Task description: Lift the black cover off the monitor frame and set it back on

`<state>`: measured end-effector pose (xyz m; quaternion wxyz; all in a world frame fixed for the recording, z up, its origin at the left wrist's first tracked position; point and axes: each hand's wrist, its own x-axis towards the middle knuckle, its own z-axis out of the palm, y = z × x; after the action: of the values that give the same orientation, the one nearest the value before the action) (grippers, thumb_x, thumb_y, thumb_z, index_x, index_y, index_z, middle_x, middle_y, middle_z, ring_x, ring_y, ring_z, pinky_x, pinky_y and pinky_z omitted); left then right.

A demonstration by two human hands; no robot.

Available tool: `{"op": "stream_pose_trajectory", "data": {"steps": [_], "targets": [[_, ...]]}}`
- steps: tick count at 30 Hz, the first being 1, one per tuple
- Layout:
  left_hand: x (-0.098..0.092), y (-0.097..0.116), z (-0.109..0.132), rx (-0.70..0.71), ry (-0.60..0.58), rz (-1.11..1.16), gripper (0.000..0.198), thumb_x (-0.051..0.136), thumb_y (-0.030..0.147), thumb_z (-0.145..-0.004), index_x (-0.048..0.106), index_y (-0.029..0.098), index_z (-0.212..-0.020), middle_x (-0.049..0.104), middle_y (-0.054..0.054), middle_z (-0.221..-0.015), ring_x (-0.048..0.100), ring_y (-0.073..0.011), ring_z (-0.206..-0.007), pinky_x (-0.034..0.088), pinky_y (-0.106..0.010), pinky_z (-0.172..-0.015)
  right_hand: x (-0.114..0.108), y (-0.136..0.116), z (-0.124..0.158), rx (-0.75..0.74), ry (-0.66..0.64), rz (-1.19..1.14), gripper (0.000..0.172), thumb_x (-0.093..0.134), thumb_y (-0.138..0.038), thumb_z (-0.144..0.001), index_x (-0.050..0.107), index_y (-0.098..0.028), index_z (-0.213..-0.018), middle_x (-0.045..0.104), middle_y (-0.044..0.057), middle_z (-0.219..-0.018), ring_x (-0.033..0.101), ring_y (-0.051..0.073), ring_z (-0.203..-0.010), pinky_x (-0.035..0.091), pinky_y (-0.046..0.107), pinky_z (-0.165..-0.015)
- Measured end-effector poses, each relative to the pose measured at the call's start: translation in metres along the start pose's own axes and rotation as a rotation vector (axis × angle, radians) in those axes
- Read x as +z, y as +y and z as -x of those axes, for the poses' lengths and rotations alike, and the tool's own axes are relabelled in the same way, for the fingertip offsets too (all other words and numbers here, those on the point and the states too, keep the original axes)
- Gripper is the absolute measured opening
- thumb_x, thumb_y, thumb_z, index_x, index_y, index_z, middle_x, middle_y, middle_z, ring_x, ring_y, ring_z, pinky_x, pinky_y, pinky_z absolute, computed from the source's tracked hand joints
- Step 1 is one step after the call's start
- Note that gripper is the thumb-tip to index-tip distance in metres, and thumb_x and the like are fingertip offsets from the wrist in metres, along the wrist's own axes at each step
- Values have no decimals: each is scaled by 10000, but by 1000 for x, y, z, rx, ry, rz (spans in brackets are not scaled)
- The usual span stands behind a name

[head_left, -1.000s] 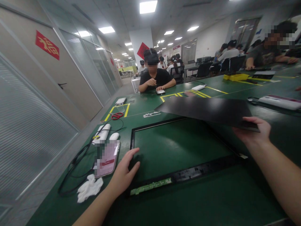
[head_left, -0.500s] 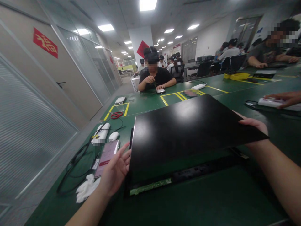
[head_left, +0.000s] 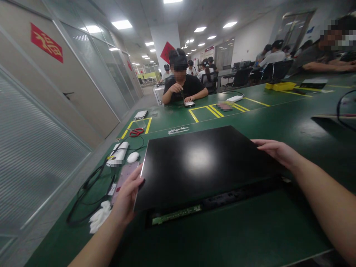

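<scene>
At opposite edges of the black panel (head_left: 194,167), I have both hands gripping it: left hand (head_left: 128,198) on its left edge, right hand (head_left: 280,152) on its right. I hold it over the dark frame (head_left: 233,196), whose green circuit strip (head_left: 178,214) shows past the panel's near edge. Left of the panel, a phone (head_left: 125,175), white mouse (head_left: 132,157) and crumpled tissue (head_left: 99,218) lie on the worktop (head_left: 244,233).

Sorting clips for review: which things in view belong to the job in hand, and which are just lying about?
Likely in the job:
glossy black panel
black frame
green circuit board

Probably lying about:
smartphone
crumpled white tissue
red-handled scissors
</scene>
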<state>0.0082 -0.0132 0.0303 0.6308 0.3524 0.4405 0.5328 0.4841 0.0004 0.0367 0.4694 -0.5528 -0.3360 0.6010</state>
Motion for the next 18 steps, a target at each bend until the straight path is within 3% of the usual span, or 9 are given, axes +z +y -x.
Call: {"op": "stream_pose_trajectory", "data": {"steps": [3,7,18], "targets": [[1,-1,1,26,6,-14,758,786,256,-681,570,219,-1406,688,-84,-1315,657,-355,-1166,565,-400,-934,-2,2,-5,-10,152,112,415,587,-175,-737,646,-170,-1148,756,101,-1018,711,188,-857,552,270,-733],[-1,-4,0,16,16,-18,756,797,249,-661,586,209,-1387,689,-91,-1311,651,-355,-1177,560,-398,-952,0,2,-8,-59,362,253,412,576,-133,-794,595,-162,-1204,739,74,-808,655,124,-637,478,199,-538],[0,-5,-1,48,39,-38,756,794,250,-672,578,210,-1395,656,-87,-1365,609,-362,-1238,525,-422,-1021,12,3,-6,-79,374,319,390,594,-136,-818,576,-168,-1207,747,97,-803,698,168,-672,561,265,-628]]}}
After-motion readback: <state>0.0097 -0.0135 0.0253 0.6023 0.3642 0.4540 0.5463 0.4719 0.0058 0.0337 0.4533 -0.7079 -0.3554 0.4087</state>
